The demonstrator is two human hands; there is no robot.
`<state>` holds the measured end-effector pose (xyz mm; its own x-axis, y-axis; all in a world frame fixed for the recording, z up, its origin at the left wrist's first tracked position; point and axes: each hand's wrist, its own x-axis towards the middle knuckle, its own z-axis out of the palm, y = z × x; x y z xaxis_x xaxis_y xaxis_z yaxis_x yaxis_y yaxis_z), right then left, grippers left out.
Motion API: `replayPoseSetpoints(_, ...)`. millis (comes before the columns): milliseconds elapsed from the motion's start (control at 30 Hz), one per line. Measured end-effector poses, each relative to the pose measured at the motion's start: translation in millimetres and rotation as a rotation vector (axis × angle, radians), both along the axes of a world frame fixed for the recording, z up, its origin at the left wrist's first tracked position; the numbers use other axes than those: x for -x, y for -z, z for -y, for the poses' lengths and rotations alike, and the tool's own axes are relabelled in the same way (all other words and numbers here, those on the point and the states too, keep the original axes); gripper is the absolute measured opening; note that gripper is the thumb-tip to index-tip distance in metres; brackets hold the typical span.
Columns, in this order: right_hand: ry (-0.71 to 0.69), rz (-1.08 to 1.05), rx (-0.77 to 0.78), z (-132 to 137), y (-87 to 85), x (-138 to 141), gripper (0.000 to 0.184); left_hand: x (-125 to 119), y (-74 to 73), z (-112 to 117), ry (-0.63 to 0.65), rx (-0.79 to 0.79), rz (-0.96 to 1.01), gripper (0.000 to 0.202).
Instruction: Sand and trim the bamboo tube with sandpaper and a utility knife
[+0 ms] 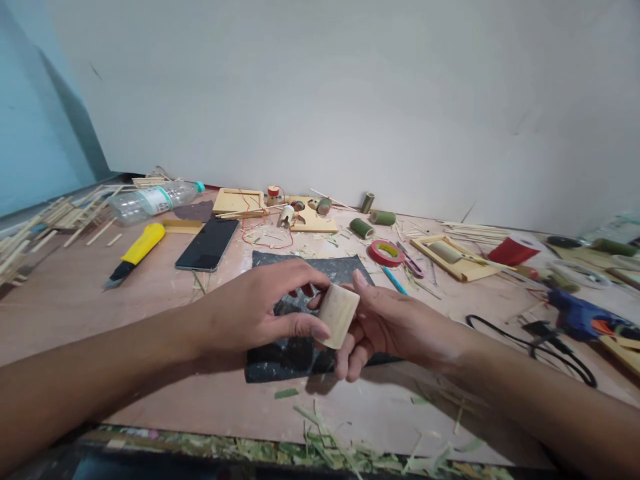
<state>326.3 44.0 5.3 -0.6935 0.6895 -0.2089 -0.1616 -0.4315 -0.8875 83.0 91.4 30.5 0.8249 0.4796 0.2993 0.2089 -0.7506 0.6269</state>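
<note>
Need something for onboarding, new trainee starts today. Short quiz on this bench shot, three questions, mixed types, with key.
1. Fill in: the thumb of the left hand rests on a pale ____.
2. True or false: the clear plastic bottle with the green cap stands upright.
3. Where in the picture does the phone lie relative to the dark sheet?
A) to its left
B) to its right
C) on top of it

Key:
1. block
2. False; the bottle lies on its side.
3. A
</note>
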Motion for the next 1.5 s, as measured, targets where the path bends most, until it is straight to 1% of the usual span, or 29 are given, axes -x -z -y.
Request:
replayPoseSetpoints(133, 0.006, -0.02, 0.016, 1.8, 0.5, 0.5, 0.062, -1.3, -3.0, 2.8, 0.013, 0.041, 0.005, 0.045)
replayPoseSetpoints(200, 0.012, -0.017, 0.014, 4.4, 0.0, 2.2, 0.064, -2.5, -4.1, 4.8, 0.049, 0.084, 0.016, 0.051)
replayPoseSetpoints(267, 0.005, -0.006, 0.008, 7.8, -0.7, 4.7, 0.066, -4.0, -4.5, 6.7, 0.083, 0.116, 0.043, 0.05)
replayPoseSetpoints(367, -0.012, 0.018, 0.01, 12.7, -1.3, 8.7, 0.064, -6.3, -4.7, 9.3, 0.082, 0.142, 0.092, 0.037)
replayPoseSetpoints(467, -0.029, 0.033, 0.013, 15.6, 0.0, 11.0, 0.066, -8.2, -5.5, 11.6, 0.034, 0.178, 0.131, 0.018)
replayPoseSetpoints(500, -0.033, 0.034, 0.015, 16.0, 0.7, 11.3, 0.068, -8.7, -6.0, 12.3, 0.014, 0.186, 0.139, 0.015)
replayPoseSetpoints(633, -0.038, 0.032, 0.04, 15.7, 3.4, 11.4, 0.071, -9.0, -6.6, 14.2, -0.025, 0.201, 0.14, 0.023)
replayPoseSetpoints(733, -0.035, 0.038, 0.035, 15.2, 4.6, 11.5, 0.075, -8.5, -5.6, 15.2, -0.017, 0.223, 0.136, 0.02)
replayPoseSetpoints(800, -0.032, 0.036, 0.027, 15.4, 5.1, 11.7, 0.076, -8.6, -4.9, 16.3, -0.015, 0.237, 0.125, 0.025)
replayPoseSetpoints(900, -0.047, 0.037, 0.027, 16.5, 4.6, 12.0, 0.075, -8.9, -4.8, 18.2, -0.002, 0.269, 0.118, 0.02)
replayPoseSetpoints(1033, -0.056, 0.033, 0.06, 17.6, 1.3, 11.8, 0.077, -8.5, -6.3, 19.7, 0.002, 0.33, 0.135, 0.025)
replayPoseSetpoints(1100, -0.047, 0.018, 0.078, 17.3, -0.5, 11.4, 0.074, -7.9, -7.3, 20.2, 0.008, 0.349, 0.134, 0.022)
replayPoseSetpoints(1200, -0.033, -0.015, 0.116, 15.9, -2.1, 10.6, 0.062, -6.9, -7.9, 20.8, 0.008, 0.375, 0.116, 0.023)
replayPoseSetpoints(1267, -0.027, -0.038, 0.127, 14.9, -2.4, 10.1, 0.057, -6.2, -6.8, 20.5, 0.007, 0.397, 0.09, 0.032)
replayPoseSetpoints(1367, -0.016, -0.043, 0.104, 14.4, -1.2, 9.6, 0.058, -5.7, -4.1, 19.8, 0.012, 0.378, 0.048, 0.045)
replayPoseSetpoints(1433, -0.01, -0.027, 0.096, 14.7, 0.7, 9.5, 0.058, -6.1, -2.8, 19.7, 0.013, 0.364, 0.046, 0.043)
replayPoseSetpoints(1500, -0.02, -0.011, 0.096, 15.1, 2.9, 9.6, 0.058, -6.7, -2.4, 19.9, 0.01, 0.361, 0.064, 0.034)
